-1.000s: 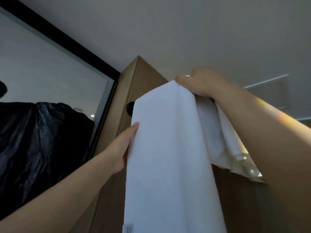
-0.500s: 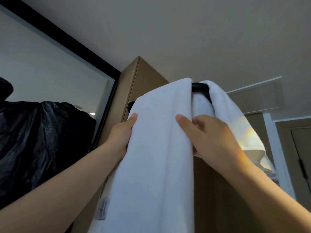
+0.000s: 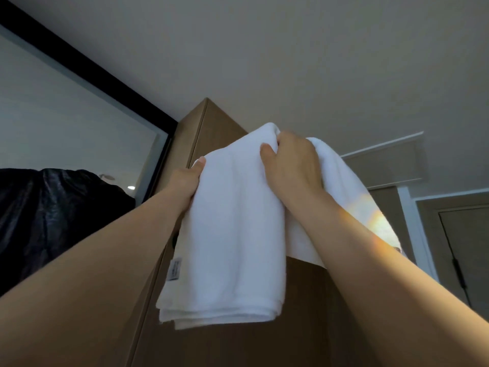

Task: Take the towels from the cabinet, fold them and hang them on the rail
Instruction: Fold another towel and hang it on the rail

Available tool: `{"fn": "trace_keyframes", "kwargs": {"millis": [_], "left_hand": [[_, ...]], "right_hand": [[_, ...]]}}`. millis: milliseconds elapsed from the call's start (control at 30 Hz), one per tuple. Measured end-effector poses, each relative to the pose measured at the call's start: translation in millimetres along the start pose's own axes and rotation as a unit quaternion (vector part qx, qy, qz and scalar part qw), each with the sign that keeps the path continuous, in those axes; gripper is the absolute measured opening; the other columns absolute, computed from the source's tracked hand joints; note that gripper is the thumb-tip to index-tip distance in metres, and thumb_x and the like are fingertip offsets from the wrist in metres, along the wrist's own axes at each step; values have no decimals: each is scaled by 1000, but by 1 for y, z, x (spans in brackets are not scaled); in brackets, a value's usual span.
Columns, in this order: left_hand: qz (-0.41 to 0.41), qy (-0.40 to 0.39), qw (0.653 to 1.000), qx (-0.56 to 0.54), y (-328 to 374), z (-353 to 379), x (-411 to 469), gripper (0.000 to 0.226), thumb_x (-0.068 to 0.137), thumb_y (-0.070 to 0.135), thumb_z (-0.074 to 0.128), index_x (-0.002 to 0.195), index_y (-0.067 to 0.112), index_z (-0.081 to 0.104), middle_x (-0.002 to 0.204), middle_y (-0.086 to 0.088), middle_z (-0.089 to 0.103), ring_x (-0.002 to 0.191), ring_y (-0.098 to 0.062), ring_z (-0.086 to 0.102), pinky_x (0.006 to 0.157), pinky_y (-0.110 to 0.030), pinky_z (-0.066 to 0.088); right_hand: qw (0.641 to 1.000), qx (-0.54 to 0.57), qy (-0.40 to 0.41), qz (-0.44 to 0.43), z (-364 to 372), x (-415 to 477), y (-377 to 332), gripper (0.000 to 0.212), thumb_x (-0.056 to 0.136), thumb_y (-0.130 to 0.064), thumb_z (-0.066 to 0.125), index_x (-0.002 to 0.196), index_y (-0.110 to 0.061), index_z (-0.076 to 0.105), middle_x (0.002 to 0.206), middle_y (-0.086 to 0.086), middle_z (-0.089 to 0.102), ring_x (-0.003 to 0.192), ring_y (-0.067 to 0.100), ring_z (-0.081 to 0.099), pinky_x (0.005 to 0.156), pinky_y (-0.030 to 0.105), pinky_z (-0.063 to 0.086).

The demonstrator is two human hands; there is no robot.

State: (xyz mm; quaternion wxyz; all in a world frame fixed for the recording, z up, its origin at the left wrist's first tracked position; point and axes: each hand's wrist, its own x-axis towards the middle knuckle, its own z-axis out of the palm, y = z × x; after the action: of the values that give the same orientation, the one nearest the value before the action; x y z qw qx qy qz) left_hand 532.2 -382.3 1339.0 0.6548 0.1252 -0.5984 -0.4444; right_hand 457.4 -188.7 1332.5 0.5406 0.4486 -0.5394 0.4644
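A folded white towel (image 3: 230, 234) hangs in front of the tall wooden cabinet (image 3: 211, 123), its layered lower edge showing and a small label on its left side. My left hand (image 3: 185, 181) grips the towel's upper left edge. My right hand (image 3: 288, 165) clutches the towel's top fold, fingers curled over it. A second white towel (image 3: 344, 186) drapes to the right, behind my right forearm. The black rail is hidden under the towels and my right hand.
A black-framed mirror or glass panel (image 3: 79, 123) fills the left, with a dark glossy shape (image 3: 47, 215) low in it. The ceiling is above. A white-trimmed door frame (image 3: 412, 223) and a wooden door stand at the right.
The towel has slid upward, so its lower edge now shows. My right hand has risen from the towel's right edge to its top fold and now covers the black rail. My left hand has kept its grip.
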Motion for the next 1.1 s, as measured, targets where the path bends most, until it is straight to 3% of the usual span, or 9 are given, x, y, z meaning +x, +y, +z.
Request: {"fn": "trace_keyframes", "kwargs": {"millis": [133,267,500,600,667,733,867,967,1100], "left_hand": [[9,17,1000,-3,1,0,-2,54,88,65,51,108,16,59,98,-2,63,75,-17,57,63,-28,42],[-28,-67,997,-21,-8,-15,-24,55,84,74,44,90,24,66,82,5,73,80,-15,65,64,-27,47],[-126,-142,981,-43,-58,-37,-66,51,91,62,46,95,16,69,76,-2,76,63,-19,73,47,-26,54],[-125,-126,981,-76,-61,-34,-72,42,92,50,56,99,11,70,81,-7,76,65,-24,73,56,-31,55],[-120,-110,983,-88,-61,-30,-72,41,93,49,56,100,11,70,82,-7,76,67,-25,73,61,-33,54],[-106,-81,987,-90,-60,-28,-72,40,93,50,55,102,13,69,84,-6,76,72,-26,71,62,-33,52],[-73,-58,992,-88,-57,-29,-68,37,95,48,52,98,14,67,86,-4,76,71,-21,71,58,-28,50],[-62,-55,995,-56,-57,-35,-64,36,95,48,52,98,15,67,84,-3,75,75,-23,71,64,-31,53],[11,-38,999,-9,-48,-37,-48,37,99,43,48,105,10,62,100,-8,70,87,-25,66,76,-35,51]], "right_hand": [[999,-3,32,18,3,3,0,27,99,-25,43,106,-4,58,107,12,66,99,29,58,67,28,28],[999,38,29,22,5,-4,2,25,99,-20,43,108,-2,57,102,11,63,96,28,57,68,28,30],[994,104,-37,24,2,-12,14,10,96,-14,43,90,-9,50,87,1,52,81,18,47,67,24,27],[993,104,-54,23,1,-19,13,10,98,-15,41,93,-10,49,83,-1,51,72,14,45,57,25,27],[992,108,-61,23,0,-23,12,10,99,-15,39,93,-10,47,76,-5,47,66,8,42,49,13,28],[987,133,-80,30,-3,-27,7,15,98,-22,43,101,-9,49,82,-5,51,74,12,50,53,10,30],[972,147,-171,57,-8,-50,2,74,79,-43,72,136,-16,34,108,-11,50,88,9,50,62,21,36],[974,139,-170,59,-9,-65,8,42,79,-22,73,113,-17,48,102,-6,61,79,7,57,58,21,45],[957,227,-154,91,-8,-64,6,36,77,-14,79,104,-21,57,106,-3,67,94,18,64,83,36,55]]}}
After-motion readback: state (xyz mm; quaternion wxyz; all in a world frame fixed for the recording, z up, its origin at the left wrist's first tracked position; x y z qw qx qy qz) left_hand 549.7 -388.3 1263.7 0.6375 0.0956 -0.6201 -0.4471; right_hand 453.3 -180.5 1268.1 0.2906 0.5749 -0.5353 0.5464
